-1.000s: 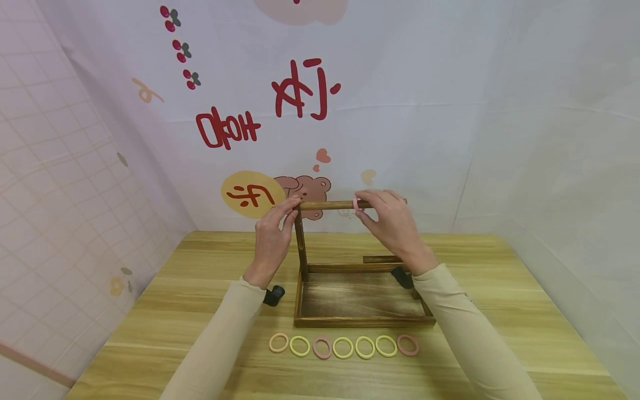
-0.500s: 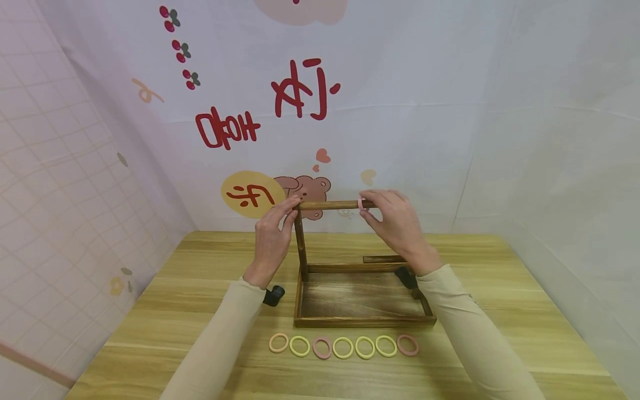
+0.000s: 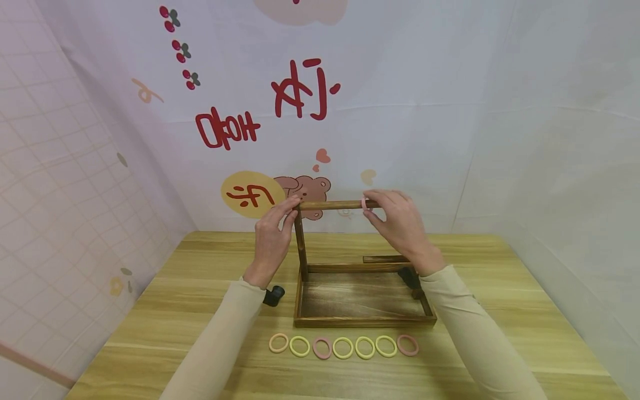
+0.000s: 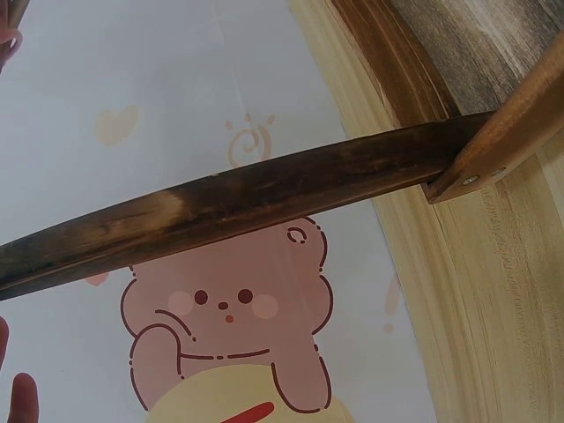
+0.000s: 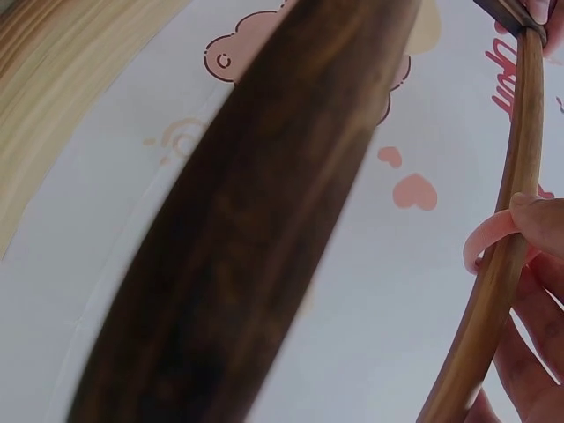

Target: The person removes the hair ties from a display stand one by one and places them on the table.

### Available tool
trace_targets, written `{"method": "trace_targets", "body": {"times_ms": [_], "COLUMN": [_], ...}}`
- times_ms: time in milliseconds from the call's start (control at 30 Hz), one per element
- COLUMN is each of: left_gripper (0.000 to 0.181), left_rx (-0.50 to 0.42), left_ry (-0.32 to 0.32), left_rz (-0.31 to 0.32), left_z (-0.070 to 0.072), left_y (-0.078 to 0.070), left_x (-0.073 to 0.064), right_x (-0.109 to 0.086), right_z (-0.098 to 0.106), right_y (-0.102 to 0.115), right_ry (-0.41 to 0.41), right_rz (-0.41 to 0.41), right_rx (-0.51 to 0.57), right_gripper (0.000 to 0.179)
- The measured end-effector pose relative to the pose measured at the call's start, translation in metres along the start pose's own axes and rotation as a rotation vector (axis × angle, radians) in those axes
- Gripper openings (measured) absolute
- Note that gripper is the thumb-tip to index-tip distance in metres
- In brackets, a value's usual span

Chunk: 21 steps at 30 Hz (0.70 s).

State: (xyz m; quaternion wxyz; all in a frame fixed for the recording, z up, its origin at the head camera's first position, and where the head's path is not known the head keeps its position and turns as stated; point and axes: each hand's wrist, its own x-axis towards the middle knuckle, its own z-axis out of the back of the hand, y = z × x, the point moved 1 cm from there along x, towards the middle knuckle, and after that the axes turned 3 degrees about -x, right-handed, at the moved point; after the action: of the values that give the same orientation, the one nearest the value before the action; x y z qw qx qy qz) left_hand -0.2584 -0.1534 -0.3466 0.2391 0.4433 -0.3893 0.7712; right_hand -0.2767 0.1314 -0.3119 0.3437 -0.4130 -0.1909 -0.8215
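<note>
A dark-brown wooden rack has a tray base, an upright post (image 3: pixel 301 244) and a horizontal bar (image 3: pixel 330 205) on top. My left hand (image 3: pixel 272 233) holds the bar's left end, where it meets the post. A pale pink ring (image 3: pixel 364 204) encircles the bar right of its middle; my right hand (image 3: pixel 401 223) pinches it between thumb and fingers. The right wrist view also has this pink ring (image 5: pixel 480 236) around the bar. The bar's right end is hidden behind the right hand. In the left wrist view, the post (image 4: pixel 264 185) crosses the middle.
In front of the tray base (image 3: pixel 365 321), several rings lie in a row on the wood-grain table (image 3: pixel 210 328): an orange ring (image 3: pixel 271 344) at the left, yellow ones, and two pink. A short lower bar (image 3: pixel 385 259) shows behind the base. A printed cloth (image 3: pixel 410 111) hangs behind.
My right hand has slid the pink ring a little to the right along the bar. The left hand keeps its hold at the bar's left end.
</note>
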Motion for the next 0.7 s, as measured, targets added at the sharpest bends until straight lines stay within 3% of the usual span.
{"method": "trace_targets", "body": {"times_ms": [700], "left_gripper": [0.028], "left_rx": [-0.006], "left_ry": [-0.001], "left_rz": [-0.003], "left_z": [-0.0002], "left_y": [-0.0013], "left_x": [0.0005], "right_x": [-0.0041], "right_z": [0.0048], "right_y": [-0.0084], "right_ry": [-0.022], "right_rz": [-0.004], "right_rx": [0.004], "right_gripper": [0.045]}}
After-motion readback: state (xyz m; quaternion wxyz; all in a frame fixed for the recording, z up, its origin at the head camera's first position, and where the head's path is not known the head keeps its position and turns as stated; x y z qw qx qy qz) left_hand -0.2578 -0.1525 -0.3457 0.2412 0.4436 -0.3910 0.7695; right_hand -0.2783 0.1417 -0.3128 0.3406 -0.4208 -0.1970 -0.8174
